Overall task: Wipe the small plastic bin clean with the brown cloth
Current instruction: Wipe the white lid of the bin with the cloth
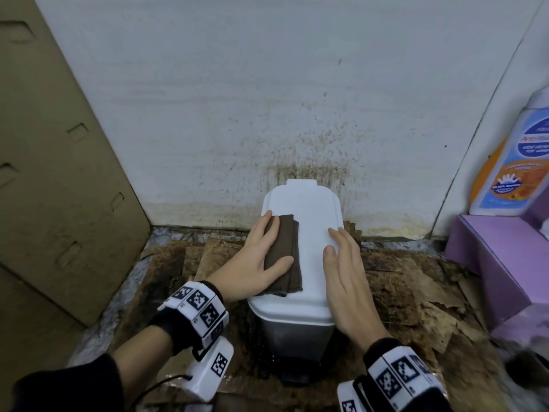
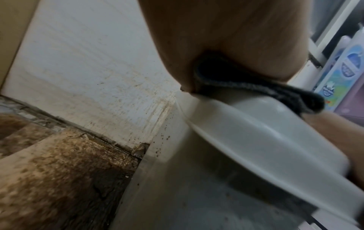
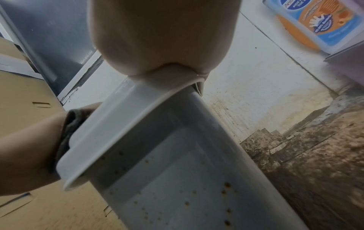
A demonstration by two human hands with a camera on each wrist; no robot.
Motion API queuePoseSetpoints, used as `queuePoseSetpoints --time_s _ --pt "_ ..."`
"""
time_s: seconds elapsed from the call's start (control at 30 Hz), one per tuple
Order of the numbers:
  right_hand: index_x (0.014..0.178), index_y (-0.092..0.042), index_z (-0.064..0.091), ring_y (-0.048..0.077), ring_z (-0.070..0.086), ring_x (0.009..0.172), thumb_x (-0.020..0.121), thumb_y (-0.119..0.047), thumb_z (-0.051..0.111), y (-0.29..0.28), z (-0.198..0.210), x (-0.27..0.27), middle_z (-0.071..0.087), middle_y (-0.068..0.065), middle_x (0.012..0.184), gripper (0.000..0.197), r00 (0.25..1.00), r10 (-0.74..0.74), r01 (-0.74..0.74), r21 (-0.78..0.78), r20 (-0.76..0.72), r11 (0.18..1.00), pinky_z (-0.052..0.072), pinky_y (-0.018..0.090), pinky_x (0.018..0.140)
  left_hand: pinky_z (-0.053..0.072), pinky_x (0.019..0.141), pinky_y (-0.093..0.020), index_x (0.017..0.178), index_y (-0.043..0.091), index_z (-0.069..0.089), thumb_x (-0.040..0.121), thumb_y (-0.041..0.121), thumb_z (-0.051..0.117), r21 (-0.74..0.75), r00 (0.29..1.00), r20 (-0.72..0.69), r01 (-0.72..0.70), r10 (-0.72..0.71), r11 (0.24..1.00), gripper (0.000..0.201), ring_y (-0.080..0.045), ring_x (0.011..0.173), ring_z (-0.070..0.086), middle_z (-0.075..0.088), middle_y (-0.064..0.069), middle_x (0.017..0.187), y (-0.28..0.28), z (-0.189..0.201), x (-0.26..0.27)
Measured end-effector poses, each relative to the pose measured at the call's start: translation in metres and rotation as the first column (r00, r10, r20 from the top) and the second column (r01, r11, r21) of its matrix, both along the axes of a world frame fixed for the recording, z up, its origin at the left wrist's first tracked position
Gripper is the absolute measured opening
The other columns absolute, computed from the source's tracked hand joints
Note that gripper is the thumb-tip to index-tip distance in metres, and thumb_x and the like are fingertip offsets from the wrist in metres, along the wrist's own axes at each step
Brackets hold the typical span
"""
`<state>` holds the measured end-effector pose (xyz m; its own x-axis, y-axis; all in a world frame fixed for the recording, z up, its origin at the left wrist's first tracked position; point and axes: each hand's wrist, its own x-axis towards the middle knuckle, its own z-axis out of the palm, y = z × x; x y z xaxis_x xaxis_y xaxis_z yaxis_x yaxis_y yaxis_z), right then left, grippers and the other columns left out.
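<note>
Left hand [image 1: 261, 257] presses flat, fingers straight, on the folded cloth [image 1: 283, 257] atop the bin [image 1: 309, 221] lid. Unwiped lid lies toward 3 o'clock; lid runs 6–12. Right hand [image 1: 347, 278] lies flat, steadying the lid's right edge.

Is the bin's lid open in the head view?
No, the white lid lies closed on the bin, with the brown cloth and both hands resting on top.

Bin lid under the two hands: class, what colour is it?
The bin lid is plain white; the head view shows it best.
</note>
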<state>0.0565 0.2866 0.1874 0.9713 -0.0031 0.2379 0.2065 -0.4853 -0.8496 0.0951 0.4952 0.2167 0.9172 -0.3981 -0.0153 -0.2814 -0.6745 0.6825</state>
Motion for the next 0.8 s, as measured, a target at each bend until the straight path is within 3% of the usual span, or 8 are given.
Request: queuePoseSetpoints --time_s 0.2,0.4,0.53,0.67,0.8 --pt "0.155 -0.039 0.024 -0.003 0.019 0.151 0.107 -0.058 0.019 -0.001 -0.001 -0.002 0.023 -0.021 0.162 0.051 1.0 -0.009 0.008 0.02 0.008 1.0 0.021 0.042 0.126 -0.005 0.127 -0.029 0.163 0.022 -0.011 0.105 0.053 0.037 0.118 0.994 0.102 -0.037 0.025 0.992 0.081 0.001 0.149 -0.029 -0.03 0.016 0.165 -0.014 -0.004 -0.042" --pt "0.157 -0.047 0.014 -0.005 0.018 0.15 0.105 -0.063 0.017 -0.001 0.006 -0.004 0.019 -0.029 0.161 0.054 0.999 0.016 -0.011 0.088 -0.052 0.996 0.017 0.037 0.127 -0.013 0.125 -0.03 0.163 0.014 -0.007 0.102 0.058 0.01 0.358 0.953 0.302 -0.088 -0.027 0.93 0.077 -0.009 0.154 -0.024 -0.019 -0.001 0.17 -0.028 -0.007 -0.047" --pt "0.16 -0.048 0.003 -0.008 0.01 0.152 0.096 -0.077 0.011 -0.003 0.007 -0.005 0.011 -0.03 0.166 0.07 0.996 0.036 -0.021 0.176 -0.083 0.984 0.013 0.034 0.128 -0.011 0.125 -0.033 0.163 0.007 0.002 0.102 0.053 0.005 0.463 0.925 0.372 -0.112 -0.078 0.879 0.076 -0.021 0.159 -0.009 -0.006 -0.012 0.171 -0.039 -0.001 -0.043" --pt "0.155 -0.059 -0.004 0.0 0.022 0.152 0.102 -0.067 0.015 -0.004 0.01 -0.007 0.017 -0.026 0.165 0.057 0.994 0.055 -0.03 0.252 -0.092 0.967 0.021 0.03 0.122 -0.007 0.126 -0.037 0.162 0.002 0.009 0.1 0.05 0.001 0.495 0.919 0.372 -0.075 -0.132 0.866 0.079 -0.029 0.159 -0.001 0.001 -0.018 0.171 -0.056 0.002 -0.038" --pt "0.153 -0.062 -0.003 0.0 0.028 0.15 0.096 -0.078 0.017 -0.007 0.009 -0.007 0.02 -0.027 0.165 0.063 0.992 0.072 -0.037 0.311 -0.101 0.95 0.025 0.04 0.125 -0.007 0.127 -0.039 0.162 0.003 0.005 0.093 0.053 -0.007 0.504 0.939 0.321 -0.057 -0.126 0.862 0.086 -0.029 0.159 -0.006 -0.004 -0.02 0.17 -0.078 0.001 -0.027"
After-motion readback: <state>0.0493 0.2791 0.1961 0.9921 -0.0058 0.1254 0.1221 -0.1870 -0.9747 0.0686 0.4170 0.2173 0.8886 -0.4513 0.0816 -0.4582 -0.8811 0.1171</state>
